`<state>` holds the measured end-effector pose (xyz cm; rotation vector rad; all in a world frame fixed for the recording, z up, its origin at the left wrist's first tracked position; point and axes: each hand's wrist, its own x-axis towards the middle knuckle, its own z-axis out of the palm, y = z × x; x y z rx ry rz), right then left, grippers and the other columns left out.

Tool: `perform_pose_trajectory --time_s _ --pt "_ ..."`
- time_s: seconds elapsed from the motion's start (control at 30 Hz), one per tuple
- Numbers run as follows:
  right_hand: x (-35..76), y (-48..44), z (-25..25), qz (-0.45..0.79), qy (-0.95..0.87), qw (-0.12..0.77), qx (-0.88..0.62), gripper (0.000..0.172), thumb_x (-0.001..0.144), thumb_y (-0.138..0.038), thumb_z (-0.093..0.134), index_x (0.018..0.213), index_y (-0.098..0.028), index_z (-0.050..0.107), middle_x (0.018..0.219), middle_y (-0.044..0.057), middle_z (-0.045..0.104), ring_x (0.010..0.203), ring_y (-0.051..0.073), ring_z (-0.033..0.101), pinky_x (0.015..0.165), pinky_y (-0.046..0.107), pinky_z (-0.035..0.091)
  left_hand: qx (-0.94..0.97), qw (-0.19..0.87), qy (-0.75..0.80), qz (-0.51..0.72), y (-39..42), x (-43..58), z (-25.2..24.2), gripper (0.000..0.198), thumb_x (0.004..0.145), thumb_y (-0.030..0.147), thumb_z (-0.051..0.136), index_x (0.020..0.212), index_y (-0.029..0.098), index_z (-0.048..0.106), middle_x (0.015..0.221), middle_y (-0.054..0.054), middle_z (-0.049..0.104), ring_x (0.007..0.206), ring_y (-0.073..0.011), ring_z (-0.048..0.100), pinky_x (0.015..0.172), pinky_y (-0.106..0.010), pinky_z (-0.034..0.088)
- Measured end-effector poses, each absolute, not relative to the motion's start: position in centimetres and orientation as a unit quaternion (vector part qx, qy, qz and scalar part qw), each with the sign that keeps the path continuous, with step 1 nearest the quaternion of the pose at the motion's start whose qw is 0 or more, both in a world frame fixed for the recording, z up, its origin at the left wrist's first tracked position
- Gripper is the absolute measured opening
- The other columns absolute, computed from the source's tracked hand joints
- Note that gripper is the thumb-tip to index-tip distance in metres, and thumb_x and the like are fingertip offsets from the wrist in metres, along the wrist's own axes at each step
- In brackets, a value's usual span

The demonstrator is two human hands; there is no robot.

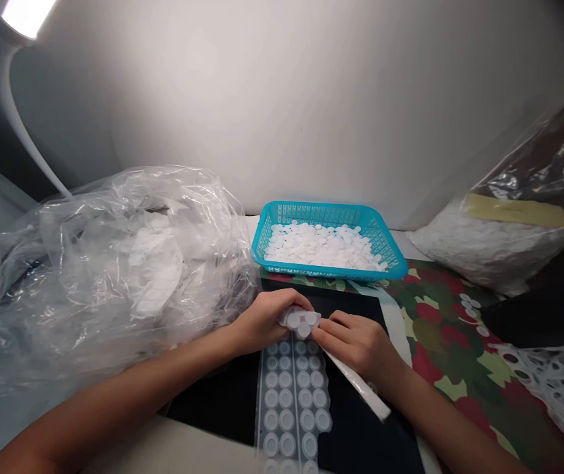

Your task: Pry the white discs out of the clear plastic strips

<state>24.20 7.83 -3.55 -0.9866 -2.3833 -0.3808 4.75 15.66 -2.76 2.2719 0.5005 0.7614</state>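
My left hand (267,319) is closed on a small cluster of white round discs (303,321), which look joined by a clear film. The fingertips of my right hand (354,339) pinch at the right edge of that cluster; the exact grip is partly hidden. Below both hands a translucent sheet (286,398) with rows of round white discs runs toward me over a black mat (361,428). Its right edge is uneven, following the discs' outlines. From beneath my right hand a narrow white strip (361,388) slants down to the right.
Behind my hands stands a blue basket (331,271) holding many loose white discs. A large clear plastic bag (114,263) bulges at left under a lamp (29,112). At right are a filled clear bag (479,243), a patterned cloth (440,329) and white perforated scraps (559,388).
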Motion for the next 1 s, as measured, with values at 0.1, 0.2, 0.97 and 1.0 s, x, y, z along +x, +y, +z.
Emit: perform_pose_trajectory --time_s 0.1,0.2,0.97,1.0 --pt "24.3 7.7 -3.3 -0.144 -0.882 0.27 -0.359 0.019 0.093 -0.009 0.047 0.096 -0.011 0.065 0.08 0.006 0.07 0.066 0.015 0.055 0.055 0.028 0.037 0.852 0.368 0.219 0.302 15.9 4.9 -2.7 0.019 0.073 0.005 0.055 0.088 0.015 0.059 0.082 -0.001 0.066 0.071 -0.0115 0.061 0.064 -0.019 0.046" --pt "24.5 7.4 -3.5 -0.139 -0.887 0.277 -0.342 0.021 0.093 -0.011 0.049 0.11 -0.01 0.061 0.089 0.007 0.071 0.067 0.014 0.057 0.057 0.028 0.04 0.833 0.373 0.263 0.313 16.3 5.0 -2.9 0.026 0.069 -0.001 0.05 0.088 0.015 0.058 0.083 -0.001 0.065 0.073 -0.0115 0.06 0.065 -0.019 0.045" --pt "25.7 7.3 -2.7 -0.156 -0.909 0.228 -0.312 0.024 0.095 -0.009 0.041 0.111 -0.009 0.058 0.09 0.009 0.07 0.07 0.015 0.061 0.057 0.028 0.042 0.817 0.373 0.315 0.307 16.9 5.0 -3.1 0.031 0.066 -0.004 0.044 0.086 0.016 0.057 0.082 0.0 0.065 0.074 -0.0126 0.06 0.067 -0.021 0.043" --pt "25.7 7.4 -2.7 -0.156 -0.909 0.226 -0.313 0.024 0.095 -0.01 0.04 0.111 -0.009 0.058 0.089 0.009 0.07 0.07 0.014 0.061 0.057 0.028 0.042 0.817 0.373 0.315 0.307 16.9 5.0 -3.1 0.032 0.065 -0.004 0.044 0.086 0.016 0.057 0.081 0.0 0.065 0.074 -0.0124 0.06 0.067 -0.021 0.043"
